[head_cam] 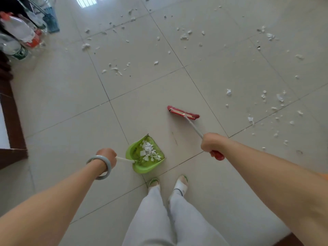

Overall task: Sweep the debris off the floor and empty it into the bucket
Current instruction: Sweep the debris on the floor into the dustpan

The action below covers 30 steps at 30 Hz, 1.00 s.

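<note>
Head view, the only one.

Left hand (106,156): fingers wrapped round the white handle (125,159) of the green dustpan (145,155). The pan sits low by the feet and I can't tell if its lip touches the floor (71,103). It already holds a pile of white scraps (148,151).

Right hand (211,142): fist clamped on the broom shaft, red grip end (217,155) sticking out behind it. The red broom head (183,112) is ahead and right of the pan, apart from it, with no debris between the two.

Debris on the floor, all beyond the broom head:
- right cluster (280,98), nearest
- small patch ahead-left (115,69)
- wide scatter far ahead (184,36)

Bucket: can't pick one out. A blue slatted container (51,22) stands top left beside plastic bottles (17,29), and I can't tell what it is.

My read is mid-sweep: one load collected, most of the mess not.

To do this step well:
- Step toward the right cluster, don't overreach.
- Plant the pan lip flat on the tile, open side facing the debris.
- Use short, low strokes toward the pan. The scraps look light, and a fast flick would scatter them.
- Keep the pan level while moving so the load doesn't slide out.
- Gather each cluster into one heap before pulling it in.
- Empty the pan before it overfills.
</note>
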### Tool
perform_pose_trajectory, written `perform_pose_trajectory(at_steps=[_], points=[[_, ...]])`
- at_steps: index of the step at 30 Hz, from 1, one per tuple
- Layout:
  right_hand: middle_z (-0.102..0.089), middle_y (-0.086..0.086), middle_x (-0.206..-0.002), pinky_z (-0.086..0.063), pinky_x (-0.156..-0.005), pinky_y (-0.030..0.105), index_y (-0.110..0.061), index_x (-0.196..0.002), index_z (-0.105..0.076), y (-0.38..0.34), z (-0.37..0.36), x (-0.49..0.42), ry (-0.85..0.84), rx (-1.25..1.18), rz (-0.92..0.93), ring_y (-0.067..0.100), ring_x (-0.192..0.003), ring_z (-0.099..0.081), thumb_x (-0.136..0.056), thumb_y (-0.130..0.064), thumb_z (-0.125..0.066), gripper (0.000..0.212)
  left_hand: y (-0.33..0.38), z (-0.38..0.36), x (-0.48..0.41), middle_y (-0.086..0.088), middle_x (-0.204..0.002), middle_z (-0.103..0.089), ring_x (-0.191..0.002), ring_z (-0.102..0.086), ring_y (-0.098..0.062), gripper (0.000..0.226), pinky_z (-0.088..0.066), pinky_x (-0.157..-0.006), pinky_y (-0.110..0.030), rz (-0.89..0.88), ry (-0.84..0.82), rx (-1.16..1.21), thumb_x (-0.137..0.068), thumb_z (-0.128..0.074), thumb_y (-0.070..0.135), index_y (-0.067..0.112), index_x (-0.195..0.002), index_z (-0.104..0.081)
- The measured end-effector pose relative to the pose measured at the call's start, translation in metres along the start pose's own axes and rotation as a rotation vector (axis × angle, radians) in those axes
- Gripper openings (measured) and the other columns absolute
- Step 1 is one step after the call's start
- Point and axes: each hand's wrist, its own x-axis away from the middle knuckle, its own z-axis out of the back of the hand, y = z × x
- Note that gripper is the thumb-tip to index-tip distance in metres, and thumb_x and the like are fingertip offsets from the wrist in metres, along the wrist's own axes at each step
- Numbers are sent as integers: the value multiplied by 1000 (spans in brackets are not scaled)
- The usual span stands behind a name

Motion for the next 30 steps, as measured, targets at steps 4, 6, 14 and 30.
perform_pose_trajectory(at_steps=[4, 6, 14, 30], points=[[-58, 13, -68, -43, -40, 24, 3, -112, -52, 9, -60, 20, -75, 31, -3, 22, -49, -55, -87, 0, -32, 32, -2, -15, 8, -5, -131, -60, -121, -56, -22, 39, -44, -102, -26, -4, -21, -95, -98, -35, 11, 11, -128, -60], [-59, 9, -72, -45, -38, 24, -4, -117, -51, 16, -102, 38, -137, 36, 32, 21, -55, -64, -84, -3, -32, 39, -4, -18, 4, -5, -129, -60, -120, -57, -21, 39, -45, -99, -26, -26, -49, -139, -97, -35, 11, 11, -127, -60], [-52, 3, -60, -39, -39, 21, -31, -120, -53, 34, -126, 120, -285, -214, 131, 12, -38, -46, -75, -5, -34, 56, -26, -32, 10, -4, -128, -60, -118, -59, -20, 39, -48, -95, -26, -84, 2, -163, -99, -30, 12, 10, -124, -60], [-59, 14, -69, -43, -45, 25, 3, -101, -58, -36, -149, 83, -87, -65, 17, 26, -53, -53, -82, 2, -31, 33, -125, -80, 27, -5, -119, -66, -112, -61, -22, 37, -48, -92, -25, -17, 3, -76, -95, -36, 9, 13, -117, -65]])
